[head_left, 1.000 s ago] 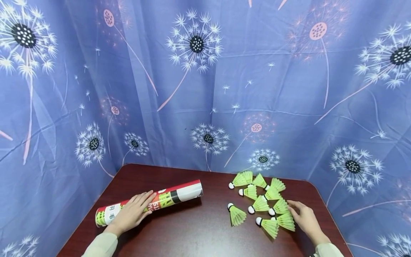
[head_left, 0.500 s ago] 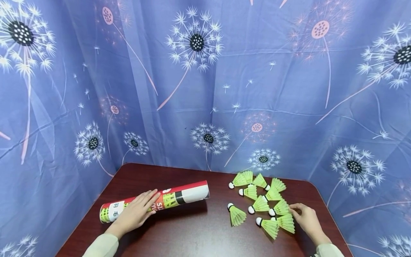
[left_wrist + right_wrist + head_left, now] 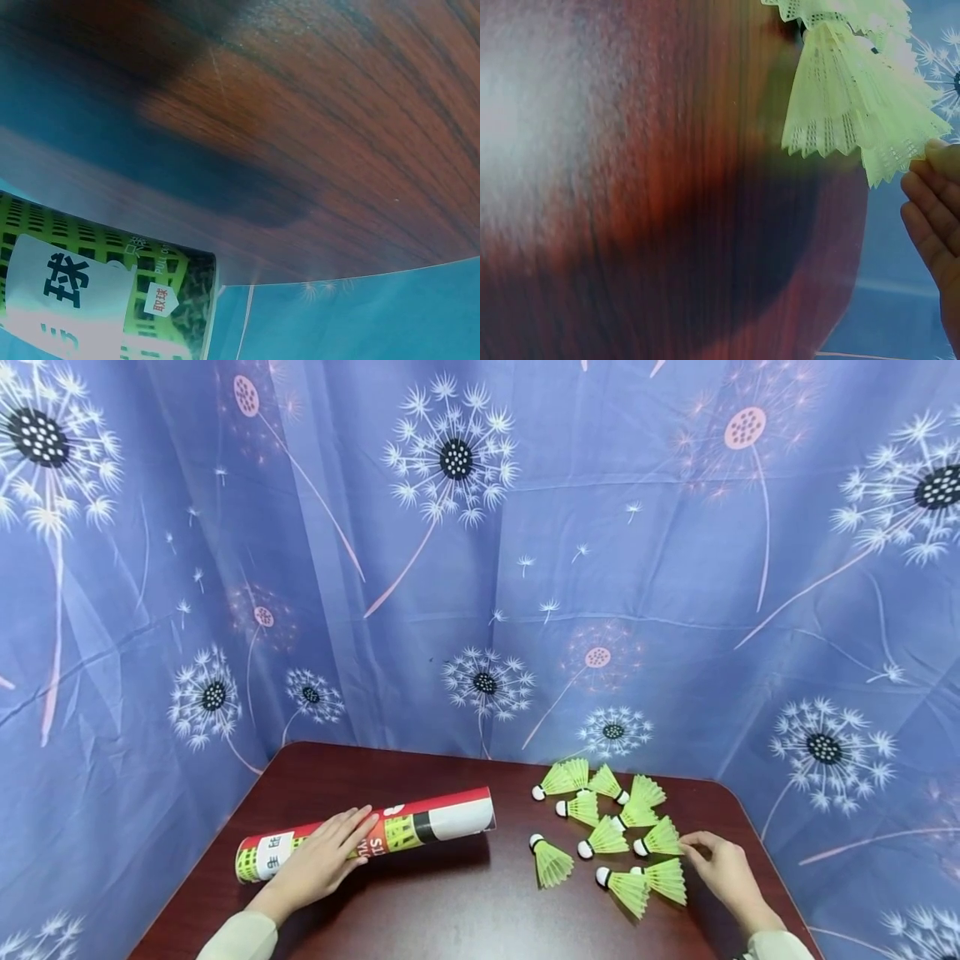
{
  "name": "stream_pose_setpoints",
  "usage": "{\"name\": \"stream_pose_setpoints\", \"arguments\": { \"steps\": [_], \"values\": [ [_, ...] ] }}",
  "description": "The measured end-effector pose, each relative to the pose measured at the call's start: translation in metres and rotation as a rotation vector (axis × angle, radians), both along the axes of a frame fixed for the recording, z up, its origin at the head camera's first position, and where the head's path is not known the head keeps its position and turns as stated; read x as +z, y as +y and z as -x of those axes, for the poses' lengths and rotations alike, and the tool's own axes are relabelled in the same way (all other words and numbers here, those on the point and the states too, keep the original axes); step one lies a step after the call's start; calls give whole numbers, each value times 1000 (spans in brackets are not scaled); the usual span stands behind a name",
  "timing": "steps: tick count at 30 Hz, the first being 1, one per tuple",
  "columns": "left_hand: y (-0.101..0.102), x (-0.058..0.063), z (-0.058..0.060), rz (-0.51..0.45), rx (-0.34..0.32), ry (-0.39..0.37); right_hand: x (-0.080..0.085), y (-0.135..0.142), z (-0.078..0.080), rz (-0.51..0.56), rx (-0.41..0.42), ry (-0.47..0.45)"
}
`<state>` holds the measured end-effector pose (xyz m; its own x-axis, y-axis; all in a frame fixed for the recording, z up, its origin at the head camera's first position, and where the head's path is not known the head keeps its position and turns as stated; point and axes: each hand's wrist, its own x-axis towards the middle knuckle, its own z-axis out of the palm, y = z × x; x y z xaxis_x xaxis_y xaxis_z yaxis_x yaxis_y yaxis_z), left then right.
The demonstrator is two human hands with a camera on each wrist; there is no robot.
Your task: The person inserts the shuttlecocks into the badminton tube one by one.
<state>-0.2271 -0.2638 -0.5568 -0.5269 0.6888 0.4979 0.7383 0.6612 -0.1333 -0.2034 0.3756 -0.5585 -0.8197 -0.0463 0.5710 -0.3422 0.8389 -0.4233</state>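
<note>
My left hand (image 3: 324,862) lies across a red, yellow-green and white shuttlecock tube (image 3: 459,817) on the left of the table, its fingers stretched over the top. In the left wrist view the tube's labelled end (image 3: 67,292) shows, but the hand does not. My right hand (image 3: 725,868) pinches the skirt edge of a yellow-green shuttlecock (image 3: 663,837) between thumb and fingers. The right wrist view has the right hand (image 3: 939,202) at the flared rim of that shuttlecock (image 3: 900,124). Two more shuttlecocks (image 3: 628,892) lie just in front of it.
Several other shuttlecocks (image 3: 604,838) lie in a loose group on the right of the dark red-brown table (image 3: 450,910). One shuttlecock (image 3: 551,862) sits apart, nearest the tube. A blue dandelion-print curtain (image 3: 420,568) hangs behind the table and along its sides.
The tube has shifted to the right under my left hand. My right hand has closed on a shuttlecock's skirt and drawn it slightly right and up, away from those in front.
</note>
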Motion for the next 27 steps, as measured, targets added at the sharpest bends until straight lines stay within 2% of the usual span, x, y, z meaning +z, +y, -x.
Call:
{"name": "stream_pose_setpoints", "arguments": {
  "steps": [3,9,13,22,27],
  "values": [
    [1,0,-1,1,-2,1,3,3,-1,-25,17,59],
    [1,0,-1,-4,-31,11,16,5,-3,-32,22,97],
    [2,-1,-2,-2,-22,11,27,2,-3,-24,39,126],
    [4,0,-6,-9,-12,6,50,-16,0,24,56,164],
    [7,-2,-8,-32,-29,8,56,-29,2,65,83,176]
  ]
}}
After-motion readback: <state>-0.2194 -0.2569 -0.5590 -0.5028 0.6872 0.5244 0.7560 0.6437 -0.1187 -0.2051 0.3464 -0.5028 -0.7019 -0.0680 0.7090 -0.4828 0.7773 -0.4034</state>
